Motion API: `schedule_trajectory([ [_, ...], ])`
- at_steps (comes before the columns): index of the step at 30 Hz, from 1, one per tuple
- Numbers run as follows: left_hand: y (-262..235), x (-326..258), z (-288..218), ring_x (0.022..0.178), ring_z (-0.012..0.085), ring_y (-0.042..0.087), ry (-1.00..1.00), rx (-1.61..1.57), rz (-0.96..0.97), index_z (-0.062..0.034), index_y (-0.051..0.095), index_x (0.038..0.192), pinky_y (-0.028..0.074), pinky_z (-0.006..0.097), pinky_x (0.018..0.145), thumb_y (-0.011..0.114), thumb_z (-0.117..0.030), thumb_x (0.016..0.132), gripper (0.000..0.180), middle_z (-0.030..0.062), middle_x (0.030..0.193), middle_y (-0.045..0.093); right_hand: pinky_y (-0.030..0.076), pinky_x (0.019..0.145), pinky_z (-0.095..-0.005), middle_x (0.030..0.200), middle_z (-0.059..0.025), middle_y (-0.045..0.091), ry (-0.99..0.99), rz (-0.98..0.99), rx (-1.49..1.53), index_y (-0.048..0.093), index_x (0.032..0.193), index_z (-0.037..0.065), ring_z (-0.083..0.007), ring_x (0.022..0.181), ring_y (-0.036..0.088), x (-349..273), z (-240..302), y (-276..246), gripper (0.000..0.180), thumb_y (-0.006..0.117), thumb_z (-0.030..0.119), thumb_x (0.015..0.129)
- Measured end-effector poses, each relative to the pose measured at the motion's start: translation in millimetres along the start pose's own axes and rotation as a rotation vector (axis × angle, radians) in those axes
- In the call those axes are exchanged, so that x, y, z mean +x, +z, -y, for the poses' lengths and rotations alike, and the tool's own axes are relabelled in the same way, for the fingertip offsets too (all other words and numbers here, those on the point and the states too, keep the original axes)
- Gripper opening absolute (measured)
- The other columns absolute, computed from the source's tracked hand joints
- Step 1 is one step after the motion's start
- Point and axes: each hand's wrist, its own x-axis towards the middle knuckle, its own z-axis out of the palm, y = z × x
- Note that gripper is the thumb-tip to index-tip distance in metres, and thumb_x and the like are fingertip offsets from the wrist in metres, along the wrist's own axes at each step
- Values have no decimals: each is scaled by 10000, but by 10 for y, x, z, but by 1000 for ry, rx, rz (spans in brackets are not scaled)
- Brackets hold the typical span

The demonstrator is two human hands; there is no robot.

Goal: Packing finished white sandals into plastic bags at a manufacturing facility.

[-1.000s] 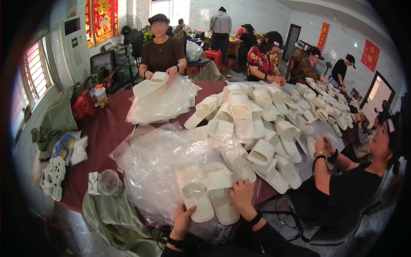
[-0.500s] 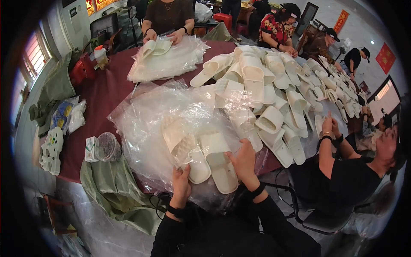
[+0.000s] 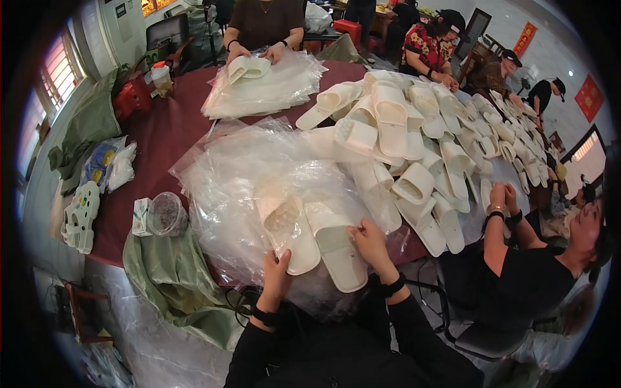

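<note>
A pair of cream slide slippers lies side by side before me, toes pointing away, partly inside a clear plastic bag [image 3: 249,187]. The left slipper [image 3: 301,252] has its toe end under the film; the right slipper [image 3: 344,258] has its heel bare. My left hand [image 3: 277,275] is closed at the bag's near edge, thumb beside the left slipper's heel. My right hand [image 3: 372,244] pinches the bag's edge beside the right slipper's strap. More flat clear bags lie beneath the pair.
A large heap of cream slippers [image 3: 414,129] covers the table's right side. On the dark red table [image 3: 155,142] at left stand a round clear tub [image 3: 169,216] and a small box [image 3: 142,216]. Co-workers sit opposite and at right; one person's hands [image 3: 255,55] hold slippers over bags.
My right hand has drawn its fingers together and sits slightly off the right slipper's strap. The left hand stays at the left slipper's heel. The whole view has shifted slightly.
</note>
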Motion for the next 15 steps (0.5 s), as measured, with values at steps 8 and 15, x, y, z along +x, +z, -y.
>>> schedule_trajectory([
  [8, -24, -123, -39, 1191, 252, 490, 71, -189, 235, -25, 346, 1340, 384, 395, 1014, 558, -92, 904, 489, 120, 1295, 500, 402, 551, -242, 724, -4, 540, 16, -74, 701, 507, 868, 40, -58, 630, 488, -112, 202, -58, 243, 514, 262, 967],
  [15, 63, -101, -77, 811, 168, 626, 109, 11, -52, -14, 516, 1108, 523, 295, 666, 589, -147, 918, 243, 75, 961, 629, 493, 672, -227, 894, -63, 610, 164, 213, 976, 477, 981, 54, -104, 726, 591, -328, 613, -396, 150, 433, 196, 999],
])
